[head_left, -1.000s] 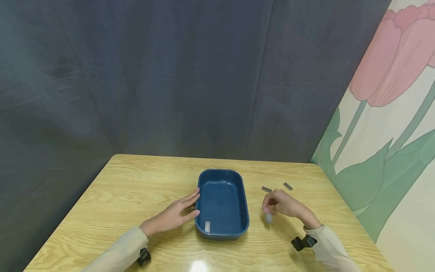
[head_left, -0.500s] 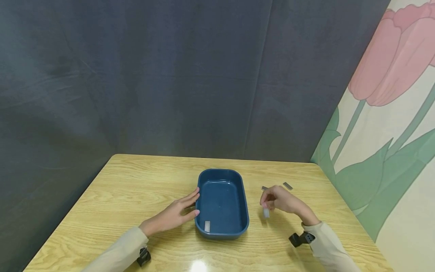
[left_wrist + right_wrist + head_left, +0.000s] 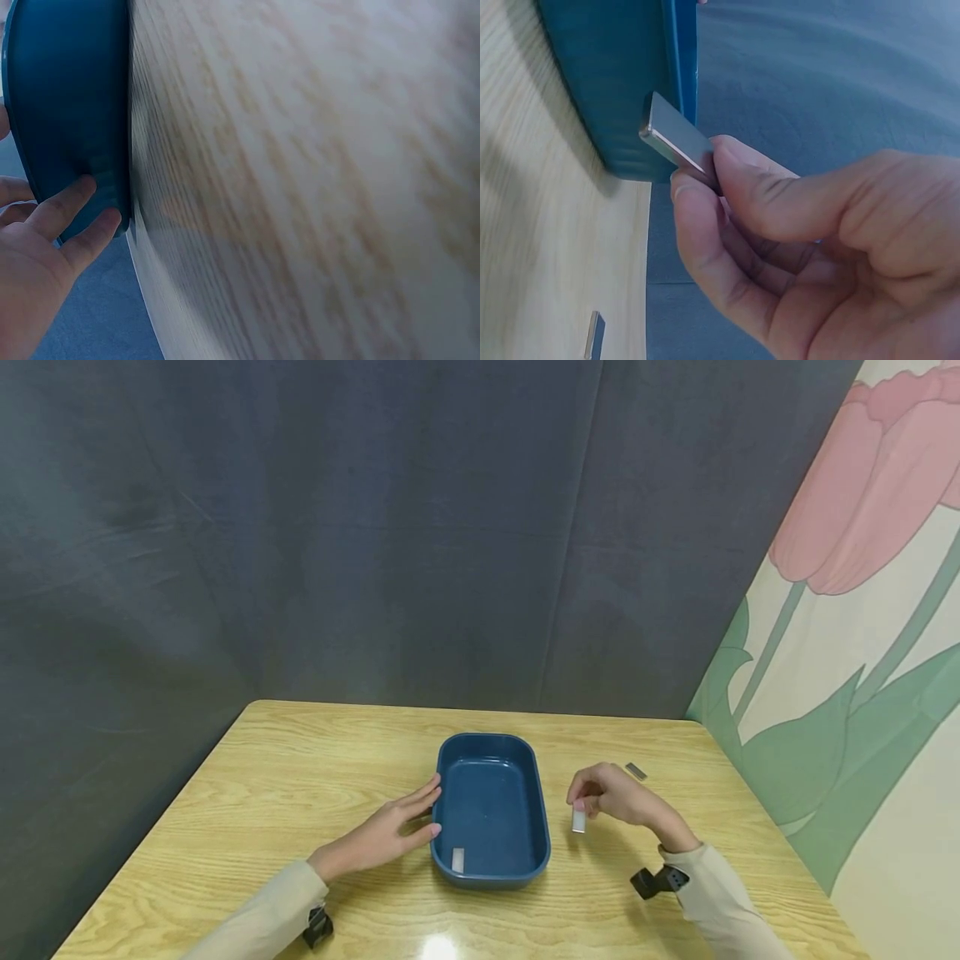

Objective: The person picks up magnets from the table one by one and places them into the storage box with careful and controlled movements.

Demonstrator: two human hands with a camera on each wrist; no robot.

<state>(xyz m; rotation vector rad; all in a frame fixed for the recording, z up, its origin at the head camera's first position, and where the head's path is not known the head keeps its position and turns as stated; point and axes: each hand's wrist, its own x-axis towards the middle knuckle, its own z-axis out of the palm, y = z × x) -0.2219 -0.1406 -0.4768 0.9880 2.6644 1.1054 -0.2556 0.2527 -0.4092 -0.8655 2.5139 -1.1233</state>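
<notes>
A blue rectangular plastic bin stands on the table, with a small flat silver metal bar lying in its near left corner. Along the bin's left side rests my left hand, fingers extended; in the left wrist view its fingertips touch the outer wall. Right of the bin, my right hand pinches another flat silver metal bar between thumb and index finger, held above the table. In the head view this bar hangs below the fingertips, apart from the bin.
Farther back on the right, a dark metal bar lies on the wooden table. A dark curtain hangs behind the table, and a wall with painted tulips borders the right side.
My right hand has moved left and slightly away from me, carrying the metal bar toward the bin. It now hides one of the bars on the table. The left hand and bin stay put.
</notes>
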